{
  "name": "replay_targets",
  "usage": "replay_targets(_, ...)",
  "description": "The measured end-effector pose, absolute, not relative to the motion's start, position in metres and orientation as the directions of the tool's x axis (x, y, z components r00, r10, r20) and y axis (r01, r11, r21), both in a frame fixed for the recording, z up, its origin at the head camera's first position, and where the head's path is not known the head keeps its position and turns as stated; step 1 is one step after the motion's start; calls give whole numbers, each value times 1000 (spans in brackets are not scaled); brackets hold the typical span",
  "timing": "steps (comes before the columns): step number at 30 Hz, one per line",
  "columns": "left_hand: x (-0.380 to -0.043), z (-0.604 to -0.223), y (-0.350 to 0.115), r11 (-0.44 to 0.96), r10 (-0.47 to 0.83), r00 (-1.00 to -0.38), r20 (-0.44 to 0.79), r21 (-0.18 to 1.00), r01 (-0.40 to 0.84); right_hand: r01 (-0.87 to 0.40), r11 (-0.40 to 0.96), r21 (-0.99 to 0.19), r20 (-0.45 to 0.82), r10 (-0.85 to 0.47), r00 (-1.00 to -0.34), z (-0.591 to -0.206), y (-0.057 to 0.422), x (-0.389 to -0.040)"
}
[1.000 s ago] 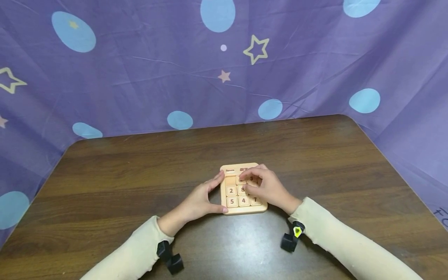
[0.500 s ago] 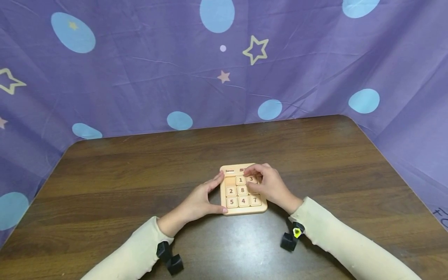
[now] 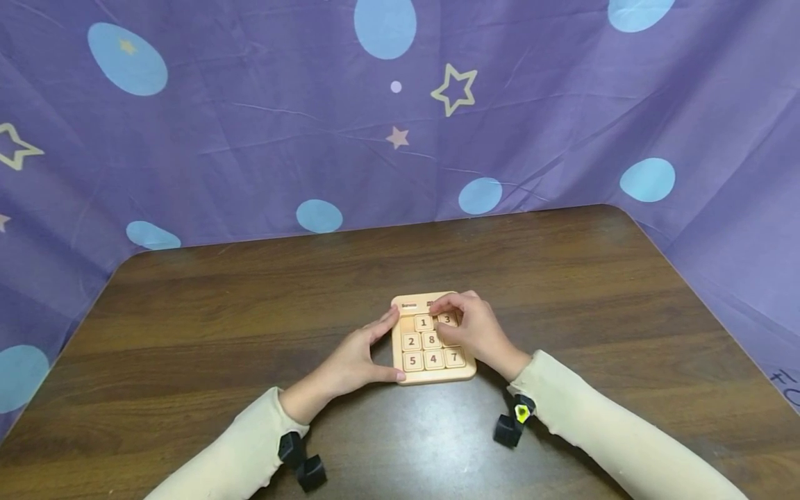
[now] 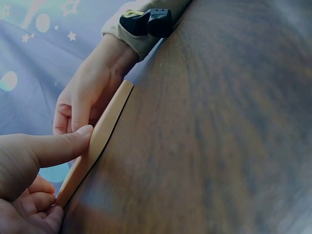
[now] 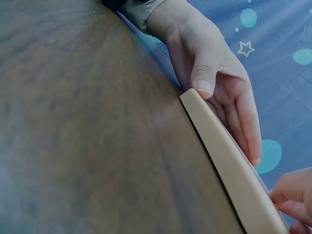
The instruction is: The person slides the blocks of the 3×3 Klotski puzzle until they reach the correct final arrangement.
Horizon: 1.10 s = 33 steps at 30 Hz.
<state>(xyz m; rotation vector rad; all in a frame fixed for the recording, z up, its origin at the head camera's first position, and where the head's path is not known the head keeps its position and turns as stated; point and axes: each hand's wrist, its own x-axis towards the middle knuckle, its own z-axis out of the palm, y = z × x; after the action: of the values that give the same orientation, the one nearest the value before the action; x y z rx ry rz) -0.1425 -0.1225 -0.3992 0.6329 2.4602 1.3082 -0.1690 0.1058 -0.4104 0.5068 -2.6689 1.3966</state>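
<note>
A wooden number slide puzzle lies flat on the table, its numbered square tiles set in a frame. My left hand grips the frame's left side, thumb at the near corner and fingers along the upper edge. My right hand reaches over the right side, index fingertip by the right edge of the 1 tile and thumb lower, over the middle row. The 1 tile stands partway into the gap at the top left. The 3 tile is partly covered, and the middle row's right tile is hidden.
The brown wooden table reaches back to a purple curtain with stars and blue dots. Black cameras sit on both wrists, the left device and the right device, close above the tabletop.
The 1 tile has slid left, opening a space between it and the 3 tile. The right fingertips drew back right, then moved left again. The left hand keeps its hold.
</note>
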Motion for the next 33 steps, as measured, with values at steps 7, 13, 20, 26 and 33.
replay_targets(7, -142, -399, -122, 496, 501, -864, -44, 833, 245, -355, 494, -794, 251, -266, -931, -412, 100, -171)
replay_targets(13, -142, -398, -122, 498, 502, -864, -44, 831, 247, -355, 488, -798, 249, -270, -930, -412, 97, -172)
replay_targets(20, -142, -398, -122, 512, 497, -866, -50, 823, 246, -374, 493, -785, 264, -281, -923, -414, 94, -173)
replay_targets(26, -142, -398, -123, 514, 496, -867, -51, 822, 246, -377, 496, -782, 254, -299, -920, -415, 94, -174)
replay_targets(33, -142, -397, -123, 516, 495, -867, -56, 822, 242, -387, 436, -812, 229, -372, -900, -413, 110, -170)
